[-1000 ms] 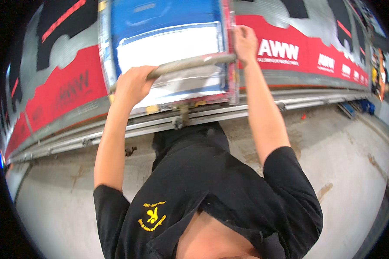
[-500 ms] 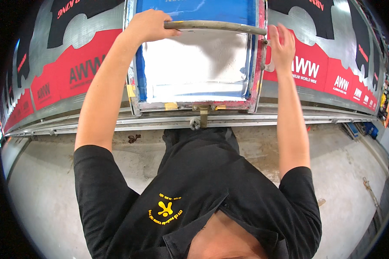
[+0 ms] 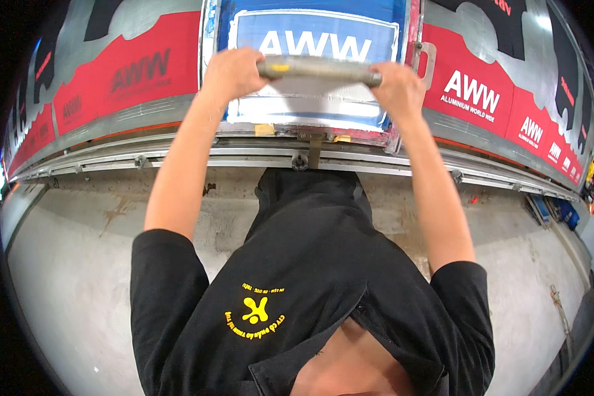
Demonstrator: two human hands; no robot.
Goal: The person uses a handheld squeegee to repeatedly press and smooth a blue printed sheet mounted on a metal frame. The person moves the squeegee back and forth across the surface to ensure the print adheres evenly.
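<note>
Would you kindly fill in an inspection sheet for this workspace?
Surface: long silver-grey table bearing flat red lettered panels and flat black pieces.
Job's things: long grey-brown bar across a blue rectangular screen with white lettering; whether they touch cannot be told.
Clutter: small red scrap; unclear blue items at the right.
Grippers: left hand, fingers round the bar's left end; right hand, fingers round its right end.
Cables: nothing seen.
Surroundings: pale stained floor; silver metal rail along the table's near edge.

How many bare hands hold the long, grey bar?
2: the bare left hand at the left end of the long, grey bar, the bare right hand at its right end.
</note>
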